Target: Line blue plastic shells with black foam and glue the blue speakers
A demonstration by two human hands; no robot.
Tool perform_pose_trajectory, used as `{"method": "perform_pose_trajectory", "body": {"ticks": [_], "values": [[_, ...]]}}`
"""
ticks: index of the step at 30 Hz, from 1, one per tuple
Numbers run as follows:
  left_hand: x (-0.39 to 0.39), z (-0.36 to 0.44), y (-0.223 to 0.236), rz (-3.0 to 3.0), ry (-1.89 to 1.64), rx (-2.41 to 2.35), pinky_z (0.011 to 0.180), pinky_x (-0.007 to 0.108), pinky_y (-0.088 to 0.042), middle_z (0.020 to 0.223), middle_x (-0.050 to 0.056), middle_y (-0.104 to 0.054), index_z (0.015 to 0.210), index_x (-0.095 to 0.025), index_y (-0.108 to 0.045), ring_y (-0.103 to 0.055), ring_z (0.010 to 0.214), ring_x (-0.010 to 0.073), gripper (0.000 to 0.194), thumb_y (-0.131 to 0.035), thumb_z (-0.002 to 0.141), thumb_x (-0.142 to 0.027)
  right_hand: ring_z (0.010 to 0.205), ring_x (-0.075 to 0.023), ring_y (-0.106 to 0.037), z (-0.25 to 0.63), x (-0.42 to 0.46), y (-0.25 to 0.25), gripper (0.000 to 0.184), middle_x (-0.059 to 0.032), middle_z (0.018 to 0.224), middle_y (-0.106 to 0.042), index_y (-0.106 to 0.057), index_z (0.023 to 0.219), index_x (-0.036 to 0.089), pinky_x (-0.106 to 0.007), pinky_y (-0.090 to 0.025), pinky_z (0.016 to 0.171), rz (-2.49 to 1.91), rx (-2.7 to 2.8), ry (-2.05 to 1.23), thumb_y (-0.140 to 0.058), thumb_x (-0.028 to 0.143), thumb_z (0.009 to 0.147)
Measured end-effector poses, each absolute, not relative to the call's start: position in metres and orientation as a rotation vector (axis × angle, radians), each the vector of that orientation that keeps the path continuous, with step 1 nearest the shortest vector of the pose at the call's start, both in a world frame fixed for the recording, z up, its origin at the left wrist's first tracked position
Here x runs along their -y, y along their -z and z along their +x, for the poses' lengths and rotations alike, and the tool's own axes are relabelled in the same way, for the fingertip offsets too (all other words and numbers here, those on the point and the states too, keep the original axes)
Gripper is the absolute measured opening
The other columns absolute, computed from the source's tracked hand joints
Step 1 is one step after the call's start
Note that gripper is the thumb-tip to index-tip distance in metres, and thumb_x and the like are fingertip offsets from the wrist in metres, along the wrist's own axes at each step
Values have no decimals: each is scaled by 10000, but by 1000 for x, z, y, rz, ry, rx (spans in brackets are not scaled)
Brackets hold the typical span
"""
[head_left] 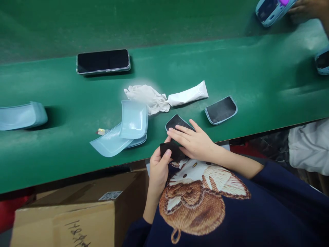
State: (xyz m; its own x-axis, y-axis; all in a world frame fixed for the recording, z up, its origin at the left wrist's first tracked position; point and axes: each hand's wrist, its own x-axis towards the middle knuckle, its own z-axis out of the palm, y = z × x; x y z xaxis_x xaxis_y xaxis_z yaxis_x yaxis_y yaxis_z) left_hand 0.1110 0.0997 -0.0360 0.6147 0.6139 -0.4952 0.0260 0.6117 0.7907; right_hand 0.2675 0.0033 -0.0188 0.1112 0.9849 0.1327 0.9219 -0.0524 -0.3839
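My left hand [158, 168] pinches a black rectangular patch [171, 151], probably foam or rubber, above the near edge of the green workbench [51, 85]. My right hand [194, 140] lies with straight, spread fingers over a curved black piece with a pale blue rim [177, 122], partly covering it. Its lower fingers reach the patch. A similar black-faced piece [221, 109] lies to the right of my right hand. Left of my hands, several pale blue plastic shells [133, 120] overlap. A crumpled white glove or cloth [146, 99] and a white tube [187, 94] lie behind them.
A black-screened phone [102, 61] lies farther along the bench. A stack of blue shells [23, 116] sits at left. A co-worker's hand [303, 8] holds a pale blue device [272, 10] at top right. A cardboard box [77, 212] stands below the near edge.
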Motion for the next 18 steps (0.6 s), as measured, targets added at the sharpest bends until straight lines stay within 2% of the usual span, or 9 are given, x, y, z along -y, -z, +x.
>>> {"method": "perform_pose_trajectory", "body": {"ticks": [8, 13, 15, 18], "values": [[-99, 112, 36, 859, -386, -874, 909, 342, -603, 1364, 124, -675, 1129, -238, -773, -697, 1165, 287, 429, -847, 755, -433, 1422, -270, -470, 269, 3, 18, 545, -99, 1526, -512, -401, 1532, 165, -629, -201, 1242, -2016, 1902, -229, -504, 223, 1000], [-100, 113, 35, 868, -400, -885, 841, 278, -605, 1324, 126, -701, 1094, -220, -782, -720, 1097, 253, 406, -850, 752, -427, 1410, -269, -487, 274, 8, 17, 510, -98, 1509, -533, -405, 1521, 169, -640, -193, 1242, -1975, 1904, -281, -482, 244, 1022], [-100, 113, 33, 874, -403, -865, 801, 247, -600, 1353, 121, -684, 1073, -221, -784, -734, 1020, 217, 352, -836, 775, -402, 1403, -259, -498, 281, 16, 13, 513, -106, 1488, -557, -387, 1525, 185, -596, -243, 1244, -1959, 1746, -225, -479, 305, 1035], [-101, 113, 31, 875, -410, -851, 723, 212, -588, 1379, 113, -666, 1003, -218, -787, -733, 870, 162, 270, -831, 787, -375, 1361, -233, -543, 291, 36, 5, 520, -105, 1467, -571, -337, 1537, 243, -492, -427, 1171, -1930, 1245, -82, -469, 291, 1036]]}}
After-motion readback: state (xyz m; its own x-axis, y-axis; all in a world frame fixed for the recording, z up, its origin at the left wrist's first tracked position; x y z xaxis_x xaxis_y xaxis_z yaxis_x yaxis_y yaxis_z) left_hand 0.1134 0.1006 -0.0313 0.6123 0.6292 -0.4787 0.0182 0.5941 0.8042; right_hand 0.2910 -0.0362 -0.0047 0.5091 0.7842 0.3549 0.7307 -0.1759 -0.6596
